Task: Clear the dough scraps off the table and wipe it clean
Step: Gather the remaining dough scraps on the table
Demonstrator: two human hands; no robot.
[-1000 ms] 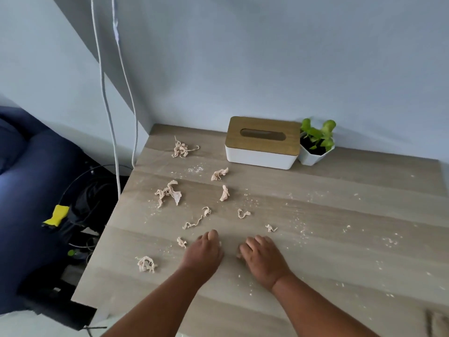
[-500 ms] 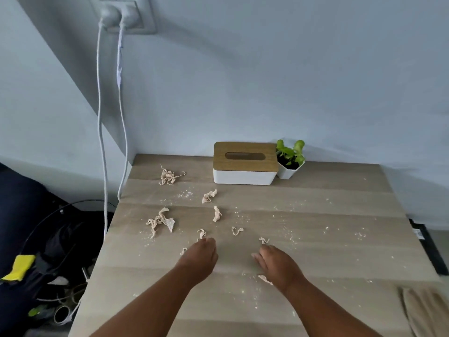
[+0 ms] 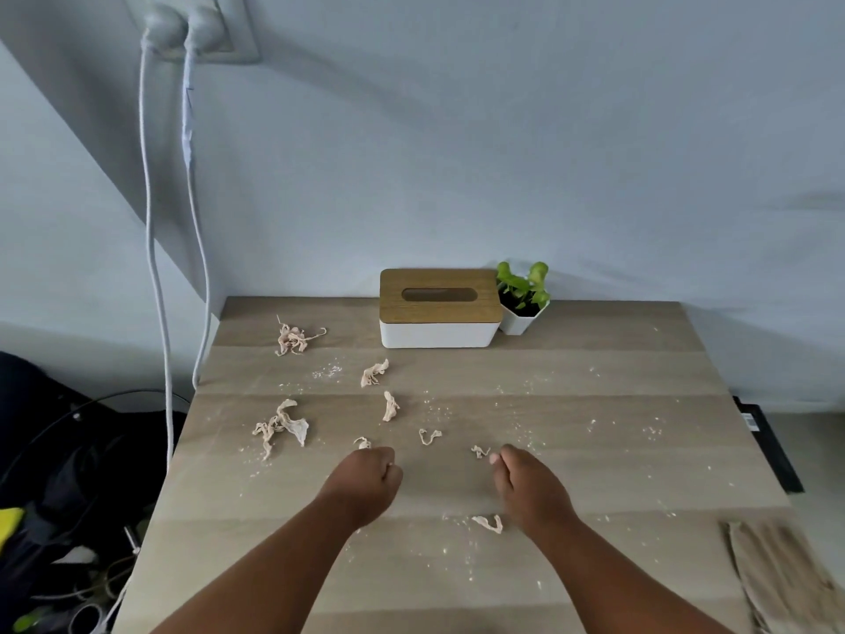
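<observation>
Several pale dough scraps lie on the wooden table [image 3: 594, 404] with flour crumbs around them: a tangle [image 3: 292, 338] at the back left, a larger piece [image 3: 286, 423] at the left, and small ones [image 3: 374, 373] [image 3: 390, 406] [image 3: 430, 436] in the middle. My left hand [image 3: 366, 480] is curled into a fist, over the near end of a scrap [image 3: 362, 442] whose tip shows past the knuckles. My right hand [image 3: 526, 485] hovers with loosely bent fingers beside a tiny scrap [image 3: 480, 450]. Another scrap [image 3: 488, 523] lies by my right wrist.
A white tissue box with a wooden lid [image 3: 439, 308] and a small potted plant [image 3: 523, 299] stand at the back by the wall. A beige cloth [image 3: 777, 578] lies at the table's near right corner. Two white cables [image 3: 155, 267] hang left of the table, above floor clutter.
My hands lifted from flat on the table and moved apart. The left hand closed into a fist over the long scrap; a scrap now lies uncovered by my right wrist. The view tilted up.
</observation>
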